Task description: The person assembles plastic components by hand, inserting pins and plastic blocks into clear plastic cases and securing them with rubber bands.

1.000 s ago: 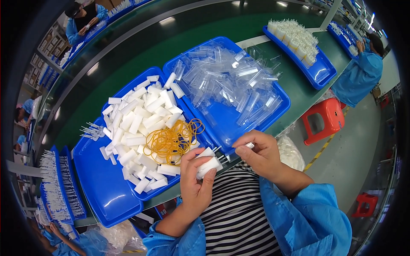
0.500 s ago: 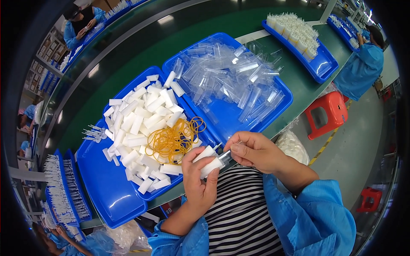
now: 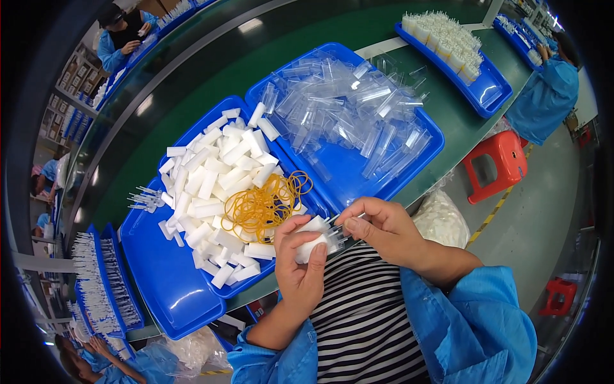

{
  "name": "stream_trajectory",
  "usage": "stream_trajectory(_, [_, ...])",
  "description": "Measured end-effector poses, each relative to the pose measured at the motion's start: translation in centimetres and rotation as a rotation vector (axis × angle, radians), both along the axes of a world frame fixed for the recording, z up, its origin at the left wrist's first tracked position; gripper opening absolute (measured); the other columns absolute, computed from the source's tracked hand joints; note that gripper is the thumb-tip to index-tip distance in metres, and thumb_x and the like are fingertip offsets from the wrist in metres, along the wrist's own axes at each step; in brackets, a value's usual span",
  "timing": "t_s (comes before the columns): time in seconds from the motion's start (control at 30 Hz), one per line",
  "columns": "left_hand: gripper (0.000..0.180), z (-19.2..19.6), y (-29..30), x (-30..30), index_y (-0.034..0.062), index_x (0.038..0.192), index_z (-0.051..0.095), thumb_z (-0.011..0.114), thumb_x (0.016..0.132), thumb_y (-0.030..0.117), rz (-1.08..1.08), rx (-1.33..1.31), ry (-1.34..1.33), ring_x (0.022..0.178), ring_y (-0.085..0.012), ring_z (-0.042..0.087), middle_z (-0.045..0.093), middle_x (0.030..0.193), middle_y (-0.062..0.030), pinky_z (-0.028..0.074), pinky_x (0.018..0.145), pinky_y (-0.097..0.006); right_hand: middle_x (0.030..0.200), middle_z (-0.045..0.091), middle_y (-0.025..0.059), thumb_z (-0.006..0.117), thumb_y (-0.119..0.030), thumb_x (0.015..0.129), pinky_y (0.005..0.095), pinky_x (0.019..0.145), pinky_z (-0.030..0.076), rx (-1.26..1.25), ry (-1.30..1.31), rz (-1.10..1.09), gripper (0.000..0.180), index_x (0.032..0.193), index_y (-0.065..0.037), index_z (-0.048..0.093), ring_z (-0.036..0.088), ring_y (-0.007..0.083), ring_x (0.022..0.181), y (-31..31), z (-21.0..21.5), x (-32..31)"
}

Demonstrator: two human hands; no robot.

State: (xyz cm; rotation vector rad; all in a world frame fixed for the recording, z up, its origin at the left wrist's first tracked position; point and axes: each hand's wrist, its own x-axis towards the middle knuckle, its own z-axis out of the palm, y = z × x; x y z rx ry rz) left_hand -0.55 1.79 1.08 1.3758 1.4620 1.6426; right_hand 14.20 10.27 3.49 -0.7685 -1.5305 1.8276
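Note:
My left hand point(image 3: 300, 269) is wrapped round white foam blocks point(image 3: 311, 243). Thin rods and a clear plastic part stick out of the blocks on the right side. Close beside them, my right hand point(image 3: 380, 232) pinches one thin rod point(image 3: 338, 219) between thumb and forefinger; its far tip meets the bundle in my left hand. Just beyond the left hand, tan rubber bands point(image 3: 259, 208) lie in a tangle on a heap of white foam blocks point(image 3: 217, 163) in a blue tray point(image 3: 185, 313).
A second blue tray point(image 3: 435, 137) holds clear plastic pieces point(image 3: 358, 96). Thin white-tipped rods point(image 3: 147, 200) lie at the left tray's edge. Another tray point(image 3: 489, 96) carries upright white bundles. A red stool point(image 3: 495, 166) stands right of the green table point(image 3: 192, 70). Several people work nearby.
The right hand has shifted slightly along the bundle, and the rod in its pinch shows more clearly. My left hand has turned the foam blocks a little. The whole view has moved slightly.

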Motion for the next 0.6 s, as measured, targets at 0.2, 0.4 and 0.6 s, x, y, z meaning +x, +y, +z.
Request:
stream_trajectory(0.2, [0.015,-0.2,-0.2,0.5,0.0033,0.098,0.051,0.058,0.085,0.008,-0.009,-0.009,-0.198,0.107,-0.0244,0.045,0.046,0.116,-0.0165,0.034,0.094,-0.035,0.078,0.061,0.0051,0.058,-0.014,0.087,0.0267,0.066,0.042,0.509,-0.129,-0.092,0.014,0.095,-0.003,0.061,0.058,0.0134,0.071,0.3,0.4,-0.1])
stream_trajectory(0.4, [0.015,-0.3,-0.2,0.4,0.0031,0.099,0.049,0.056,0.087,0.010,-0.011,-0.024,-0.197,0.105,-0.0240,0.045,0.046,0.115,-0.0163,0.034,0.093,-0.034,0.083,0.062,0.0089,0.063,-0.010,0.083,0.0264,0.073,0.043,0.555,-0.145,-0.032,0.011,0.091,-0.002,0.063,0.059,0.0168,0.079,0.8,0.8,0.2])
stream_trajectory(0.6, [0.014,0.0,-0.3,0.3,0.0030,0.098,0.051,0.055,0.088,0.011,0.015,-0.016,0.066,0.105,-0.0260,0.045,0.046,0.115,-0.0169,0.033,0.093,-0.036,0.087,0.062,0.0081,0.066,-0.007,0.080,0.0265,0.074,0.044,0.295,-0.153,-0.085,0.011,0.089,-0.002,0.063,0.058,0.0158,0.082,0.5,0.7,0.4])
